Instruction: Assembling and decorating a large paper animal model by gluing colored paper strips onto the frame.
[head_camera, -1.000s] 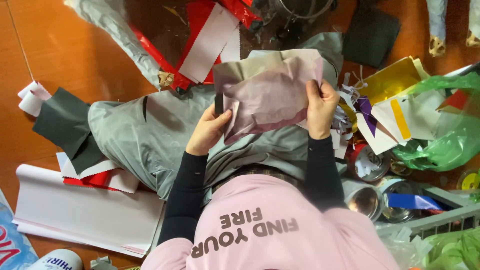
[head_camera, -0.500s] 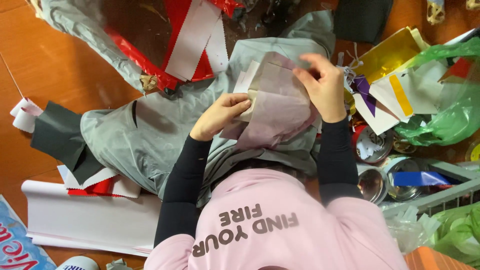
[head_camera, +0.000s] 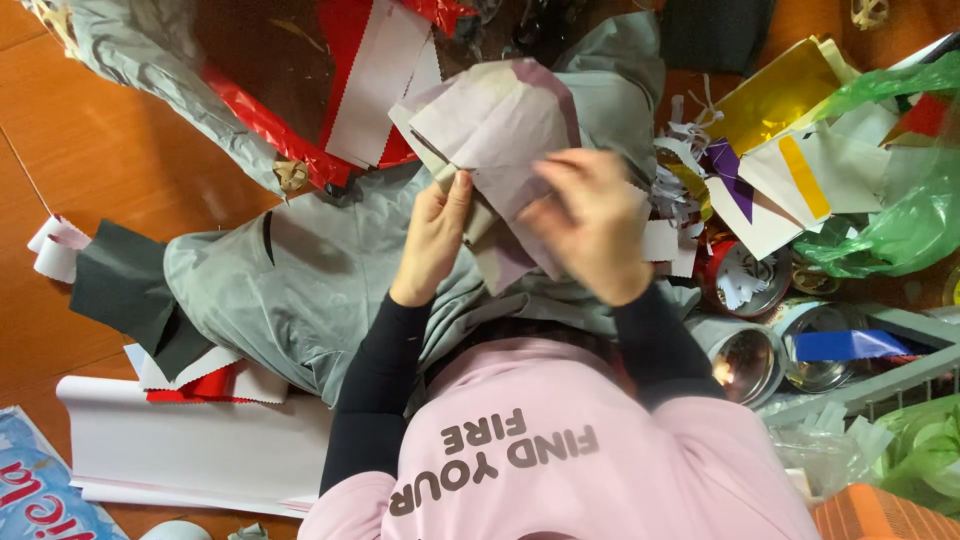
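Pale mauve-and-cream folded paper sheet held up over the lap, above a spread of grey plastic sheeting. Left hand at the sheet's lower left edge, fingers curled shut and pinching that edge between thumb and fingertips. Right hand on the sheet's right side, somewhat blurred, fingers bent and closed over the front of the paper, thumb side toward the fold. Black sleeves on both forearms, pink top below.

Around the sheeting, on an orange-brown wooden floor: a red strip with white backing at the top, a dark grey piece at the left, a white roll of paper lower left with red-and-white scraps lying on it. To the right, well clear of the hands, a heap of yellow, purple and white offcuts, a green plastic bag, and shiny metal tins, one with a blue strip across it. White shredded bits just beside the right hand.
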